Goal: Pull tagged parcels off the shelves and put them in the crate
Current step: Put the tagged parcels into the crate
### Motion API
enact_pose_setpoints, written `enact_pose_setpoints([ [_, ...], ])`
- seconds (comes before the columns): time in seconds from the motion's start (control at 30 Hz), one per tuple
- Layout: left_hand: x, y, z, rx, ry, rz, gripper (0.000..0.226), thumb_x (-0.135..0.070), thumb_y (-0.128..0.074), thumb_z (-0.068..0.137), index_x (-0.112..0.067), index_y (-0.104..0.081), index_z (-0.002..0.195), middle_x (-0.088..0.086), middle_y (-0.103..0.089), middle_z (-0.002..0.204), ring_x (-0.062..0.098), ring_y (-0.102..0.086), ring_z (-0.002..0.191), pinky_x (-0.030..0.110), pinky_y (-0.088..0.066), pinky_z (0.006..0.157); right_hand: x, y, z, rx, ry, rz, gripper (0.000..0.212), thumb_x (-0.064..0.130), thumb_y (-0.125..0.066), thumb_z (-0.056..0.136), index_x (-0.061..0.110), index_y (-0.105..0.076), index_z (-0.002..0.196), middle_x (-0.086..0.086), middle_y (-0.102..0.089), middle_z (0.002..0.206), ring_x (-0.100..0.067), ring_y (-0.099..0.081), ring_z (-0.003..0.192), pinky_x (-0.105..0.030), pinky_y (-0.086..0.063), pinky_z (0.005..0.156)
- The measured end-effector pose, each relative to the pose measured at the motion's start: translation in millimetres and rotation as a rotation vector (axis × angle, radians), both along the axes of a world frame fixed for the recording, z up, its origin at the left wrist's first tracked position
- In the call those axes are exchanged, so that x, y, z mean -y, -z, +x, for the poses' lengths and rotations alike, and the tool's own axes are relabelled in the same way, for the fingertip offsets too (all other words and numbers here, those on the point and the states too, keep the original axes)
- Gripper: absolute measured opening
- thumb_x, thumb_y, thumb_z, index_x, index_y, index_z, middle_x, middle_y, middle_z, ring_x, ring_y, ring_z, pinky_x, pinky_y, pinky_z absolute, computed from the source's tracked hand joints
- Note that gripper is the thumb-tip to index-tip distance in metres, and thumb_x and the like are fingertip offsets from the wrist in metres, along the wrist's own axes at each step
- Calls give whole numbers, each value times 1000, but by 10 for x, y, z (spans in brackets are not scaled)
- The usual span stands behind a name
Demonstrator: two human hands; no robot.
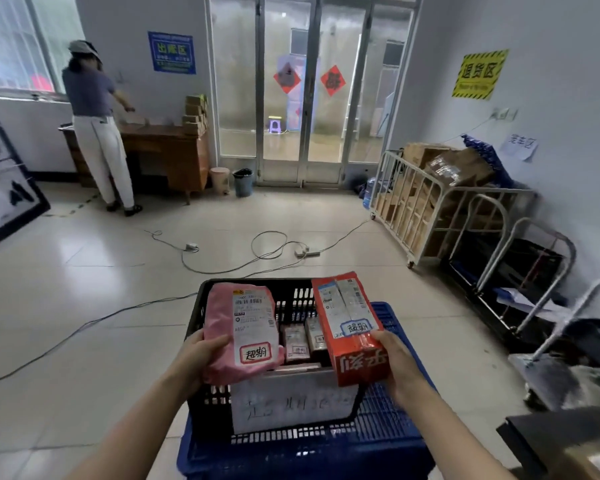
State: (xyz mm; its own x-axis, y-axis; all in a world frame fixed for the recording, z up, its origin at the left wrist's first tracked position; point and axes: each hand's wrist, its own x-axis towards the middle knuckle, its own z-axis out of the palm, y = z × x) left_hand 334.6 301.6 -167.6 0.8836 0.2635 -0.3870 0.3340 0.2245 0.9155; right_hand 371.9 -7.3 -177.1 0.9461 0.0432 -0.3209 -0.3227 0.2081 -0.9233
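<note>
My left hand (201, 355) grips a pink plastic mailer parcel (243, 327) with a white shipping label and a red-bordered tag. My right hand (394, 362) holds a red box parcel (350, 327) bearing a blue-bordered tag. Both parcels hover just above the black slotted crate (208, 407), which sits on a blue crate (378, 452) and has a white handwritten paper on its near wall. Inside the crate lie small tagged parcels (303, 339).
Cables and power strips (307, 251) trail across the tiled floor ahead. A white cage trolley (430, 202) full of cardboard boxes stands right, with metal carts (520, 271) nearer. A person (96, 126) stands at a wooden desk (174, 150) far left. Glass doors behind.
</note>
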Motion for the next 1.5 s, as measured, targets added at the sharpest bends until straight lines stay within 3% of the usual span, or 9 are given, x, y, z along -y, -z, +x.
enact_pose_setpoints([
  [0.17,-197,138,334,-28,-73,53,33,6,-49,90,8,-50,123,30,-61,117,33,-63,80,28,-57,51,-105,140,613,-40,-46,-26,41,29,-61,83,14,-51,119,-19,-64,108,-31,-64,88,-36,-54,61],
  [0.33,-451,400,755,-107,-129,122,33,6,-52,88,8,-51,121,30,-63,115,41,-63,98,49,-53,83,-316,419,1164,-102,-75,-42,42,30,-61,84,13,-51,121,-22,-62,113,-36,-61,100,-43,-53,76],
  [0.43,-563,592,1043,-138,-115,172,29,7,-55,86,5,-54,114,28,-64,111,41,-64,97,51,-51,88,-473,672,1405,-150,-92,-64,41,30,-59,85,11,-51,120,-21,-63,112,-38,-60,105,-49,-50,88],
  [0.67,-672,1181,1591,-280,-19,178,24,7,-53,86,-3,-52,108,12,-66,95,23,-68,76,29,-54,54,-891,1308,1768,-354,-155,-73,28,21,-57,87,6,-55,110,-16,-67,91,-28,-65,75,-32,-51,55],
  [0.87,-648,1691,1969,-402,-25,163,32,15,-44,82,3,-52,109,19,-65,99,30,-66,84,32,-54,60,-1230,1791,2040,-510,-171,55,37,12,-56,88,7,-45,122,-20,-64,105,-32,-63,84,-39,-52,64],
  [1.03,-713,2045,2201,-461,-38,172,27,14,-44,83,-4,-51,102,11,-64,85,21,-64,67,21,-47,37,-1417,2155,2238,-558,-200,78,46,5,-59,83,11,-44,126,-22,-62,114,-35,-62,94,-42,-53,69],
  [1.2,-717,2368,2329,-507,15,243,25,11,-40,88,-7,-48,104,5,-62,83,16,-62,70,21,-50,49,-1505,2444,2321,-583,-202,42,55,-8,-50,77,15,-45,126,-19,-66,103,-32,-62,85,-40,-51,72],
  [1.33,-699,2570,2392,-553,-7,354,26,-3,-41,94,1,-54,115,13,-67,97,27,-66,85,39,-56,76,-1535,2598,2393,-584,-188,41,50,-8,-40,80,14,-49,123,-16,-67,100,-29,-62,82,-40,-52,71],
  [1.5,-716,2613,2414,-609,15,642,46,-40,-39,97,-10,-43,132,13,-63,116,26,-62,90,33,-49,70,-1546,2621,2449,-528,-283,-101,48,-4,-41,82,18,-50,124,-11,-69,102,-26,-65,86,-34,-52,67],
])
